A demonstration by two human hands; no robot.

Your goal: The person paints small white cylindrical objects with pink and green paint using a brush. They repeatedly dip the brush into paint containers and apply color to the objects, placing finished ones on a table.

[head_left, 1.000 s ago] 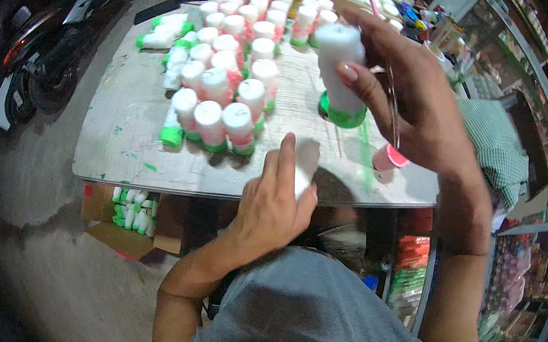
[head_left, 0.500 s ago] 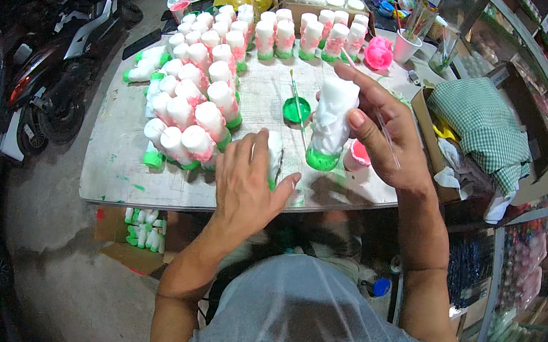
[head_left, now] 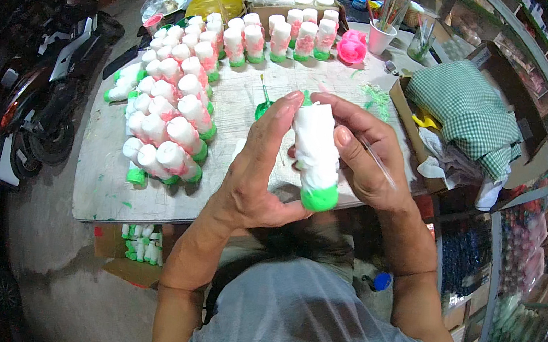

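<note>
A white moulded pillar with a green base (head_left: 318, 152) is held tilted in front of me, its base toward me. My right hand (head_left: 373, 156) grips its upper right side, with a thin clear-handled brush (head_left: 379, 163) also in that hand. Around the left side curves my left hand (head_left: 256, 175), its thumb by the green base. A small green patch shows above the pillar's top; I cannot tell what it belongs to. Behind my left fingers, the green paint pot (head_left: 263, 109) is partly hidden, a brush (head_left: 263, 86) standing in it.
Rows of white pillars with pink and green paint (head_left: 176, 99) fill the table's left side. Farther back are a pink paint tub (head_left: 352, 48), a cup of brushes (head_left: 380, 40) and a box of white pieces (head_left: 241, 0). Checked green cloth (head_left: 466, 106) lies in a box at right.
My left hand has risen from the table to the pillar. My right hand has brought the pillar nearer and tilted it. The white piece under my left hand no longer shows on the table.
</note>
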